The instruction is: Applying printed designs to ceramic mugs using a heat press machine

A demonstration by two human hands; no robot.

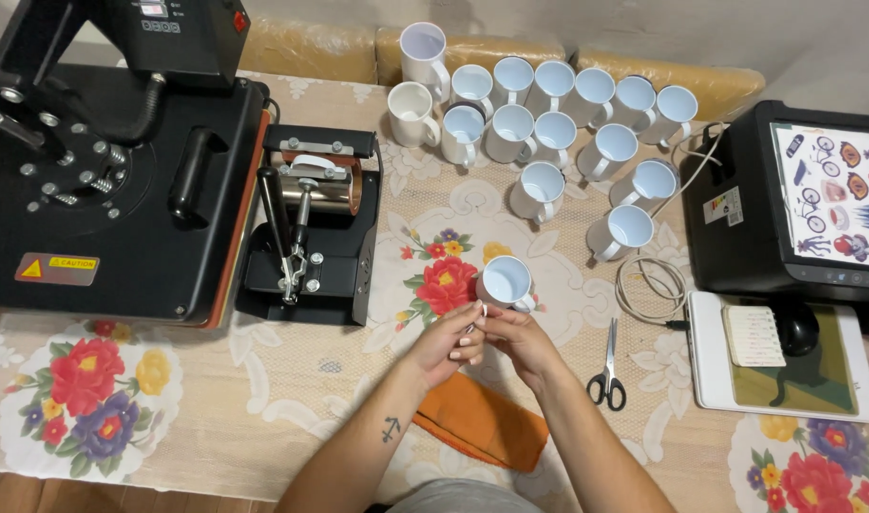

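Beside white mug (506,282) — both hands' fingers (474,321) pinched together

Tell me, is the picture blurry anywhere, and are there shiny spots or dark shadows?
Head view: mostly sharp and evenly lit, with soft, faint shadows beside the white ceramic mugs. The shiny metal cylinder of the small black mug press shows glare. The hands look slightly soft around the small white piece they pinch, too small to identify. The table edges bend a little, as with a wide lens.
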